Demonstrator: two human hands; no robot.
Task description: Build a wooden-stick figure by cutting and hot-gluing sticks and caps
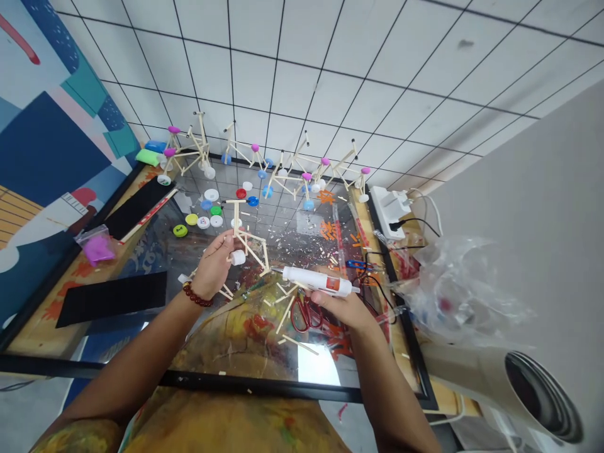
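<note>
My left hand point(213, 264) is closed on a small bicycle model point(245, 236) made of wooden sticks, with a white bottle cap as a wheel and red and blue caps at its top. My right hand point(340, 307) grips a white glue gun point(317, 281), whose nozzle points left at the model's lower sticks. Both are held just above the glass-topped table point(264, 371). Red-handled scissors point(304, 313) lie under my right hand among loose stick pieces.
Several finished stick bicycles point(287, 171) stand along the table's far edge. Loose coloured bottle caps point(202, 217) lie left of the model. Black sheets point(111, 296) sit on the left. A white power strip point(391, 207), cables, a plastic bag point(465, 283) and a paper roll point(509, 377) are on the right.
</note>
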